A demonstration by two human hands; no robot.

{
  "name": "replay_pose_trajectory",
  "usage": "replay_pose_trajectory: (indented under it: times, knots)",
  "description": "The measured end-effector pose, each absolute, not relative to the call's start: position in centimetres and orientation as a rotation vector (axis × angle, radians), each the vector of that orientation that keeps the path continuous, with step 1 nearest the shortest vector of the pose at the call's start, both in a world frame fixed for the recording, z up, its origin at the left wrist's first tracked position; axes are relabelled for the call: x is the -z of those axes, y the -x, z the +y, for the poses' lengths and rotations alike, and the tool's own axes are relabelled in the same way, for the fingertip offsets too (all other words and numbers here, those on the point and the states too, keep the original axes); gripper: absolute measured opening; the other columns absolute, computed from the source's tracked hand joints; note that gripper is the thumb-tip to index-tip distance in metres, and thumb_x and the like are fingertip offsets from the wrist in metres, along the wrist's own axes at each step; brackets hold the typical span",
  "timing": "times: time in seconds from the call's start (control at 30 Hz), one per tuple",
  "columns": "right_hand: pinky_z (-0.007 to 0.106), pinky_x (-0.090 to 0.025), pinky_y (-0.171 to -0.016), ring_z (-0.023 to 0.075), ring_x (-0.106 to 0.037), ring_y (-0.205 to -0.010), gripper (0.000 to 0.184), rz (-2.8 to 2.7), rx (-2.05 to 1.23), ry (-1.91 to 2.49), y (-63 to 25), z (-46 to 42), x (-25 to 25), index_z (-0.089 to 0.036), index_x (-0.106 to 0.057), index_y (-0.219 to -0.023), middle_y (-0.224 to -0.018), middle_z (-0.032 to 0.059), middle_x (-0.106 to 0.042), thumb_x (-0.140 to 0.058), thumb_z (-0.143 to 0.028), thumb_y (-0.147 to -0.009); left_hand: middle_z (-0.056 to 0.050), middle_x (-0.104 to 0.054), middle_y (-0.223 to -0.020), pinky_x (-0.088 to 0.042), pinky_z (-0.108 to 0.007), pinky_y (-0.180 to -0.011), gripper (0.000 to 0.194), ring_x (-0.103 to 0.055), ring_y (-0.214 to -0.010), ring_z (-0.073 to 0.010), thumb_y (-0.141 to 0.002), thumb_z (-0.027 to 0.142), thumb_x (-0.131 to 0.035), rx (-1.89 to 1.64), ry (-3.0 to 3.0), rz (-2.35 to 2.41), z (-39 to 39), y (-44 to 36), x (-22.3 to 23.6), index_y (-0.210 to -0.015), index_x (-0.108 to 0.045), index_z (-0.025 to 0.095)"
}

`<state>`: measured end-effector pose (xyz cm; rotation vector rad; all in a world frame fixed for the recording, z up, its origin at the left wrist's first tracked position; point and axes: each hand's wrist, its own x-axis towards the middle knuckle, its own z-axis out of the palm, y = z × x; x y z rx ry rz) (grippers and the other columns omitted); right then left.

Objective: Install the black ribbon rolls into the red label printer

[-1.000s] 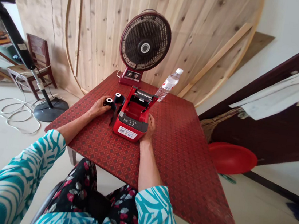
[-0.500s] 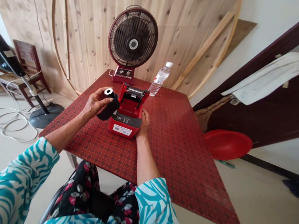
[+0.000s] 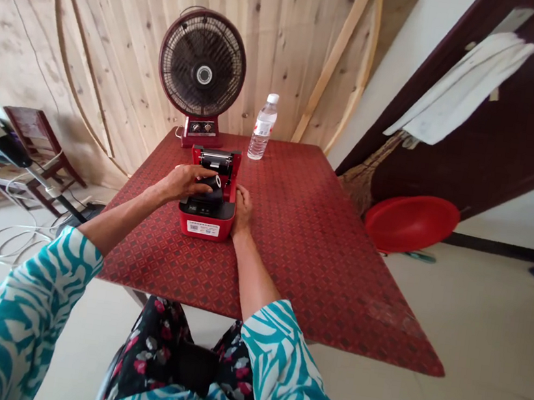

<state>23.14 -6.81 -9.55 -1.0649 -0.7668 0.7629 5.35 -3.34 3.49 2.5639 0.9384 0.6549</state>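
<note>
A small red printer (image 3: 187, 223) stands on the table with its lid (image 3: 217, 158) raised. Over its open bay my left hand (image 3: 183, 182) grips a black roll (image 3: 209, 196) with a white core, thumb and fingers around it. The roll lies tilted, at least partly down in the bay; whether it touches the bottom I cannot tell. My right hand (image 3: 243, 211) is pressed against the printer's right side, its fingers curled along the casing and partly hidden behind it.
A patterned red cloth covers the table (image 3: 300, 250). Behind the printer stand a dark red fan (image 3: 203, 75) and a water bottle (image 3: 262, 128). A red basin (image 3: 411, 224) and a broom (image 3: 366, 177) are to the right; a chair (image 3: 32, 149) and coiled cable are left.
My left hand has carried the roll from beside the printer, rightward into the open bay, tipping it over. My right hand stays on the printer's side. The camera view has turned right.
</note>
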Motion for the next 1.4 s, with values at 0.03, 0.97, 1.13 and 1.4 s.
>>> replay_pose_trajectory:
  times: [0.03, 0.97, 1.13, 1.4]
  knots:
    - [0.040, -0.051, -0.103, 0.0195, -0.067, -0.110, 0.032, -0.765, -0.771, 1.056, -23.1, -6.8, 9.5, -0.025, -0.069, -0.105, -0.111, 0.0025, -0.076, -0.052, -0.043, -0.087, -0.005, -0.076, -0.113, -0.054, -0.037, -0.093, 0.032, -0.071, -0.102, -0.0251, -0.081, 0.035, -0.072, -0.576, -2.614, 0.963, -3.2, -5.7, -3.8, -0.112, -0.076, 0.025]
    - [0.040, -0.048, -0.106, 0.0192, -0.066, -0.109, 0.030, -0.747, -0.787, 1.031, -23.1, -7.1, 8.8, -0.025, -0.069, -0.103, -0.111, 0.0021, -0.075, -0.054, -0.043, -0.085, -0.007, -0.077, -0.092, -0.057, -0.035, -0.083, 0.047, -0.071, -0.089, -0.0227, -0.088, 0.061, -0.057, -0.789, -2.228, 0.858, -6.2, -4.3, -2.1, -0.085, -0.077, 0.019]
    - [0.040, -0.049, -0.104, 0.0199, -0.066, -0.108, 0.035, -0.706, -0.786, 1.073, -23.0, -7.6, 8.4, -0.023, -0.068, -0.106, -0.113, 0.0037, -0.075, -0.055, -0.047, -0.084, -0.008, -0.077, -0.092, -0.049, -0.046, -0.105, 0.060, -0.070, -0.104, -0.0266, -0.095, 0.066, -0.042, -1.020, -2.128, 0.722, -7.2, -4.2, -0.6, -0.074, -0.076, 0.021]
    - [0.041, -0.044, -0.112, 0.0205, -0.061, -0.124, 0.050, -0.841, -0.770, 1.015, -24.4, -5.8, 5.8, -0.024, -0.063, -0.121, -0.130, 0.0060, -0.069, -0.053, -0.061, -0.089, -0.011, -0.076, -0.101, -0.040, -0.051, -0.113, 0.062, -0.066, -0.110, -0.0269, -0.100, 0.061, -0.030, -1.137, -2.281, 0.582, -7.5, -3.9, 1.1, -0.087, -0.075, 0.021]
